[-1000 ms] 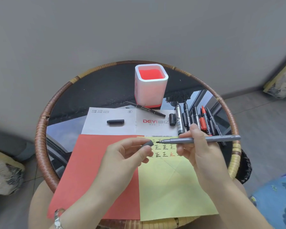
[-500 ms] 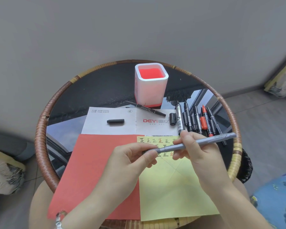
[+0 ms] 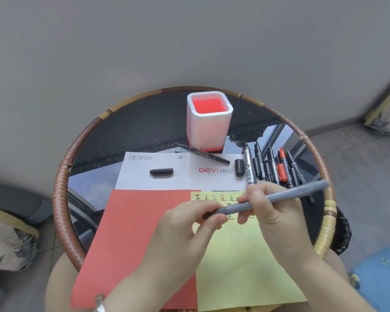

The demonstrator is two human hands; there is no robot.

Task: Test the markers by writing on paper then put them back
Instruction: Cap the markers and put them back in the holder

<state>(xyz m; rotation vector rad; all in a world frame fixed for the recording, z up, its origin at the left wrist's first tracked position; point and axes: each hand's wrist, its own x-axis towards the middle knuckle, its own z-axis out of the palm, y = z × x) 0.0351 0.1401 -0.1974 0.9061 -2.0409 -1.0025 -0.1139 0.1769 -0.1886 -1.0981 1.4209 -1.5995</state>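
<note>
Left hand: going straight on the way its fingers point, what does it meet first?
The gray marker held in the right hand; the left hand seems to be pinching its front end, so hardly any gap.

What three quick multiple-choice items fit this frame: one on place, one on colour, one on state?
1. Where does the loose black cap lie?
A. on the white sheet
B. on the floor
C. on a chair

2. What colour is the paper bearing the written marks?
A. blue
B. yellow
C. green

3. What state is the grey marker in?
A. lying flat, untouched
B. held in both hands
C. snapped in two

Answers:
1 A: the cap rests on the white sheet, left of its red logo.
2 B: the rows of marks sit at the top of the yellow sheet.
3 B: the left hand pinches its tip end while the right hand grips the barrel.
</note>
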